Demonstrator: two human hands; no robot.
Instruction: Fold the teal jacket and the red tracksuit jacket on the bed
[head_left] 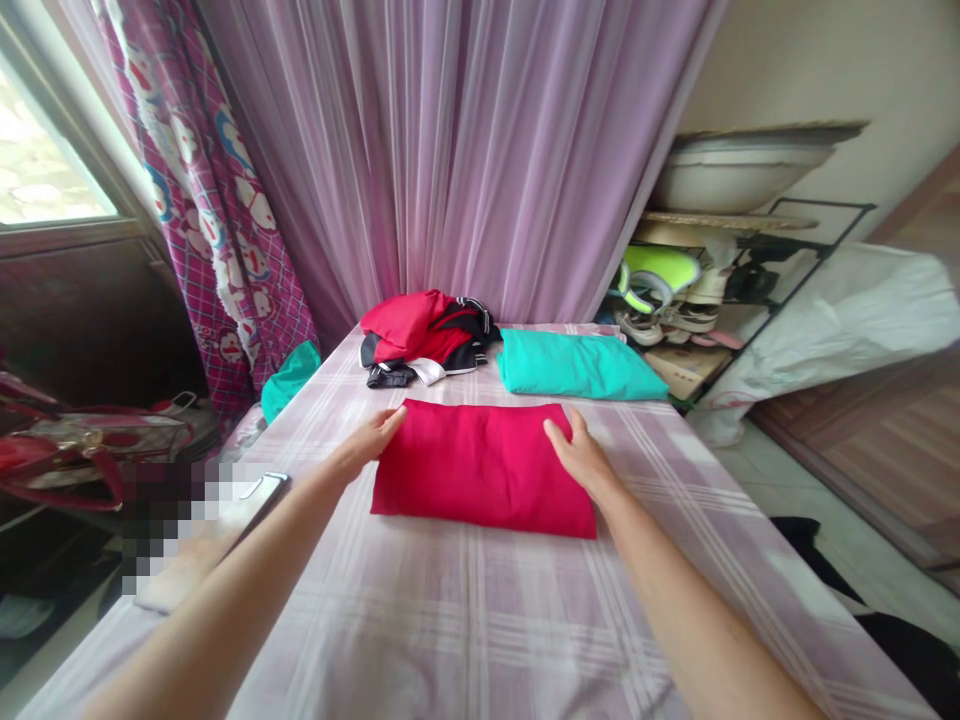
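A red garment (480,465), folded into a neat rectangle, lies in front of me on the plaid-covered table (450,630). At its far left corner my left hand (375,438) grips the edge, with some fingers hidden. My right hand (581,450) has its thumb on top near the far right corner and its other fingers at the side edge. Just beyond lies a folded turquoise garment (581,363), to the right. Beside that sits a loose heap of red and black clothes (420,335) with white trim.
A phone-like device (255,510) lies along the table's left side, partly blurred. Purple curtains (465,150) hang behind the table. On the right stands a rack with shoes (675,320) and a basin (742,175). A red bag (67,440) is at the left.
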